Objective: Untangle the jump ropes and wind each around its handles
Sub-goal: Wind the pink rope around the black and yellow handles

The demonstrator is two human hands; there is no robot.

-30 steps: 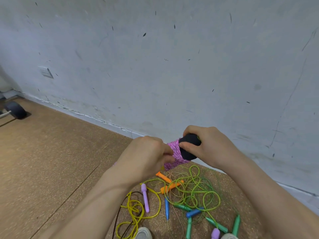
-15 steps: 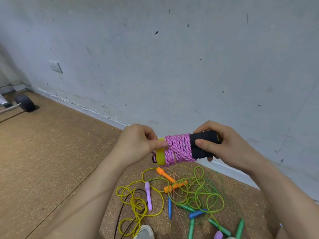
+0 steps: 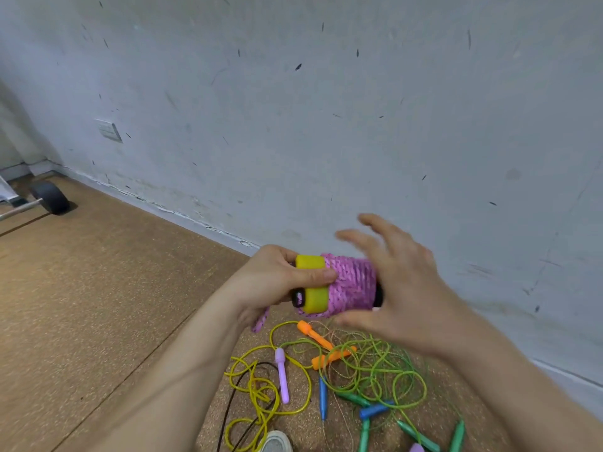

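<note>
At the far left edge a black rubber wheel (image 3: pixel 50 197) on a thin metal axle (image 3: pixel 16 211) sits on the brown cork-like floor (image 3: pixel 98 305). It is close to the scuffed pale grey wall (image 3: pixel 326 125), which carries a white socket plate (image 3: pixel 109 130) low down.

Toward the middle, the left hand (image 3: pixel 274 282) is raised above the floor. It grips the yellow foam caps (image 3: pixel 315 300) of a pair of jump-rope handles held side by side. Its fingers curl round them, and the thumb lies across the caps onto the winding. The pink braided jump rope (image 3: pixel 354 285) is wound in tight turns round those handles. A short loose end (image 3: pixel 260 322) of it hangs below the left wrist.

Just right of the winding, the right hand (image 3: pixel 404 288) is blurred, its fingers (image 3: pixel 359 238) spread wide and straight and its thumb under the bundle. Whether the palm touches the black handle ends (image 3: pixel 378 293) cannot be told.

On the floor beneath, the other ropes lie in a tangle:
- a yellow plastic rope (image 3: pixel 257 389) with a lilac handle (image 3: pixel 282 376) across it
- two orange handles (image 3: pixel 313 334)
- a blue handle (image 3: pixel 323 399)
- loops of thin green rope (image 3: pixel 375 357)
- green handles (image 3: pixel 456 437) at the lower right

A white shoe tip (image 3: pixel 277 443) shows at the bottom edge.
</note>
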